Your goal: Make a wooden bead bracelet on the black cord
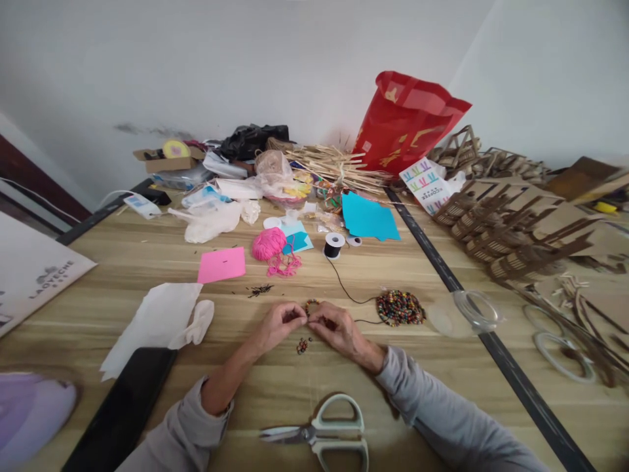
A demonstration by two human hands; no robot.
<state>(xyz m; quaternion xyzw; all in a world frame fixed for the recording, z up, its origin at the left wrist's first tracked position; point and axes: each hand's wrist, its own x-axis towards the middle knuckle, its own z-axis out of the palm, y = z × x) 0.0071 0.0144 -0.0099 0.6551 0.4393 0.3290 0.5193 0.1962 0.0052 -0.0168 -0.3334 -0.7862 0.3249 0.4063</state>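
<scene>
From the head camera we see our two hands meeting at the middle of the wooden table [147, 255]. Our left hand [279, 322] is curled, its fingertips pressed together in a pinch on the near end of a short strand of coloured beads [311, 303]. Our right hand [337, 329] is likewise closed to a pinch, thumb and forefinger meeting right beside the left fingertips at the same strand; whether it grips a bead or the cord we cannot tell. The strand arcs just above the fingertips, between the two hands.

A thin black cord [344, 283] runs from the hands up to a black thread spool [334, 244]. Just right of the right hand lies a pile of mixed beads [400, 307], and beyond it a clear plastic lid [466, 314]. A few loose beads [301, 345] lie on the table just below the hands. Scissors [324, 434] with pale handles rest near us, between our grey sleeves. Further back sit a pink ball of yarn [268, 244] and a pink paper sheet [222, 265].
</scene>
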